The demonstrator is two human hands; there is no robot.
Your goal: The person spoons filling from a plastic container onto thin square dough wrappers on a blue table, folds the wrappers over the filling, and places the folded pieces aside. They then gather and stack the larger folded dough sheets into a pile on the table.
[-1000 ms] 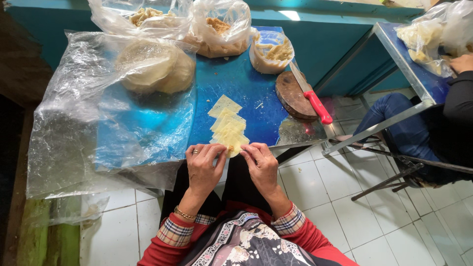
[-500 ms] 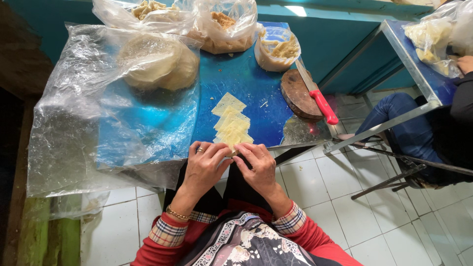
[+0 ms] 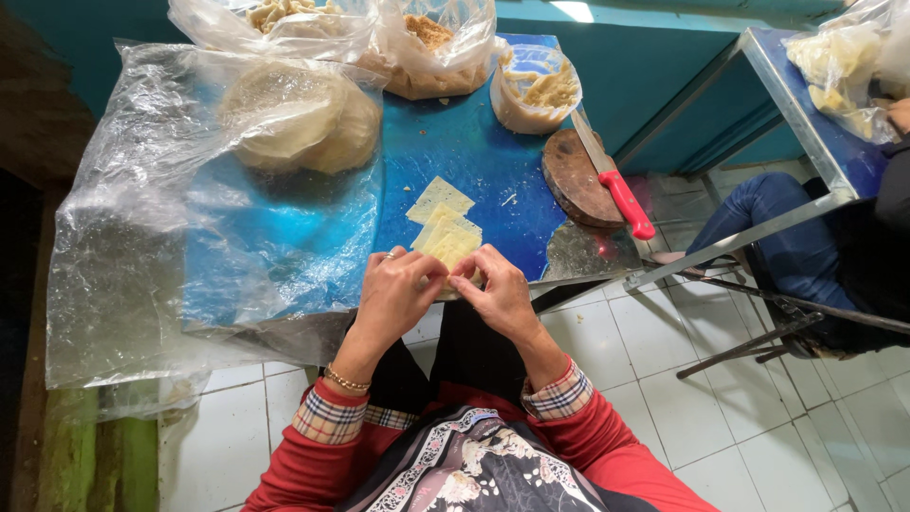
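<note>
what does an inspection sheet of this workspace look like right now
surface: blue table top, partly under a clear plastic sheet
job's things: pale yellow dough squares stacked at the near edge
clutter: round wrapper stack under plastic; bags of filling; tub of filling; red-handled knife on a round wooden board
grippers: left hand and right hand together, pinching a dough piece
cables: nothing seen
surroundings: white tiled floor; second table; seated person's leg
</note>
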